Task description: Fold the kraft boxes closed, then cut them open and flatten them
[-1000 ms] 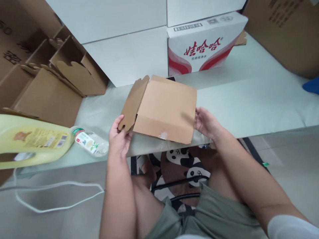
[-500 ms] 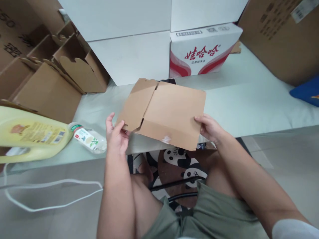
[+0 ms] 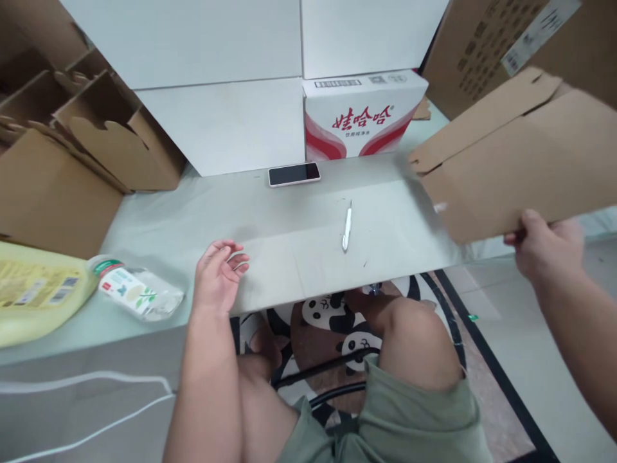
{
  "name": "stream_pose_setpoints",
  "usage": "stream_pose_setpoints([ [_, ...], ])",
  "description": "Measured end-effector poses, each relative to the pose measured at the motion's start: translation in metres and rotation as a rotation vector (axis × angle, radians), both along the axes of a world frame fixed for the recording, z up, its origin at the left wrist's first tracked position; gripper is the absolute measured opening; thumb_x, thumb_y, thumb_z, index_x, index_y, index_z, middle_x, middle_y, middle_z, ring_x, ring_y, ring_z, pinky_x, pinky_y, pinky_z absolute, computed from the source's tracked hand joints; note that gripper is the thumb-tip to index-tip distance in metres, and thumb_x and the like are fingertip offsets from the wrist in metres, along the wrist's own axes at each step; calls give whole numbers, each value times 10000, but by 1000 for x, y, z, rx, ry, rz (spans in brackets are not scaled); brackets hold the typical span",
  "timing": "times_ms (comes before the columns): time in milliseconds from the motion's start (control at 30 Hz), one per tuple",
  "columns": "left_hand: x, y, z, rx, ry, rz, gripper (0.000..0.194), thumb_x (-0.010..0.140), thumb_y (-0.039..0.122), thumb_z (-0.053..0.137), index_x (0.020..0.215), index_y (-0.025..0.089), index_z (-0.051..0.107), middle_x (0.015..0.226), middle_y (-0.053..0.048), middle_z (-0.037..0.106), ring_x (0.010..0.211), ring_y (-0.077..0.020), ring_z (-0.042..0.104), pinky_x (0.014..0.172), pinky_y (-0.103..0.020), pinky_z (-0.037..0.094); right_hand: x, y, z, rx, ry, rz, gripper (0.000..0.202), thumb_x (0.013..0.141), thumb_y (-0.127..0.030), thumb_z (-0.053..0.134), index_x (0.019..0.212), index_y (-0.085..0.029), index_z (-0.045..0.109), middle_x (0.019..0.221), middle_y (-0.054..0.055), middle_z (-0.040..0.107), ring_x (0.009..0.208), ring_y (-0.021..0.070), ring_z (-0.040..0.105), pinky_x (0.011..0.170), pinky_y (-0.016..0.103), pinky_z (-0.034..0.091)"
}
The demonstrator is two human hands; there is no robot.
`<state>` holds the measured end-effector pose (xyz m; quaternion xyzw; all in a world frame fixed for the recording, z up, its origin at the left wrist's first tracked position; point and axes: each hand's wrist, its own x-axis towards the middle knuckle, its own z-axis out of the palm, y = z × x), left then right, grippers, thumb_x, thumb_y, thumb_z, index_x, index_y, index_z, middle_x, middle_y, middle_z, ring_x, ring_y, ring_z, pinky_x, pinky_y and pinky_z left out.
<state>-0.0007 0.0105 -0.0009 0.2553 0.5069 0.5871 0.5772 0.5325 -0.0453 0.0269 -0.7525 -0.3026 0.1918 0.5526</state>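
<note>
My right hand (image 3: 547,247) grips the lower edge of a folded flat cardboard piece (image 3: 520,167), raised at the right and tilted. My left hand (image 3: 219,273) is near the table's front edge, fingers apart and slightly curled, with nothing in it. A slim white pen-like tool (image 3: 347,226) lies on the pale cloth-covered table (image 3: 299,238) between my hands. Behind it, a phone (image 3: 294,174) with a dark screen lies by the white boxes.
White boxes (image 3: 222,128) and a red-and-white carton (image 3: 361,119) line the back. Open cardboard boxes (image 3: 58,186), a yellow jug (image 3: 38,292) and a clear bottle (image 3: 139,292) stand or lie at the left. A large brown box (image 3: 482,51) is back right.
My left hand has let go of the cardboard. My right hand has carried it to the right, uncovering the phone and the white tool. The camera view has shifted slightly.
</note>
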Motion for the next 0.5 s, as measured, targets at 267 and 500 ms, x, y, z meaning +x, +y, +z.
stream_pose_setpoints([
  [267,0,7,-2,46,-8,25,202,650,271,760,791,199,634,723,1,659,583,-108,629,557,-212,512,-40,118,5,-60,251,304,106,837,-197,733,860,-240,639,828,52,739,776,190,730,736,357,623],
  [500,-5,2,3,82,-58,24,159,661,282,745,757,208,640,705,2,651,586,-104,615,579,-215,513,-127,83,-36,-330,-49,663,277,830,-227,682,1103,-203,644,839,46,729,687,183,702,694,347,581],
])
